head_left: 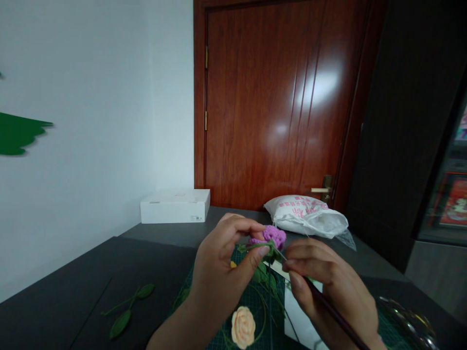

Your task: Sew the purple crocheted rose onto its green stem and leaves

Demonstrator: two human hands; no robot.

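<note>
My left hand [219,262] pinches a crocheted purple flower [276,236] at its green base, between thumb and fingers. In my right hand [328,277] is a slim tool with a dark handle [330,307] and thin metal shaft, which looks like a crochet hook. Its shaft meets the green base of the flower; the tip is hidden there. Below the hands, a peach crocheted rose [243,327] lies on a green cutting mat [219,340]. Green leaves [260,273] and thin stems are partly hidden behind the hands.
A leafy green sprig [121,323] lies on the dark table [146,262] at left. A white box [175,206] and a white plastic bag [302,214] stand at the back. White paper [301,316] and a shiny object [406,318] are at right.
</note>
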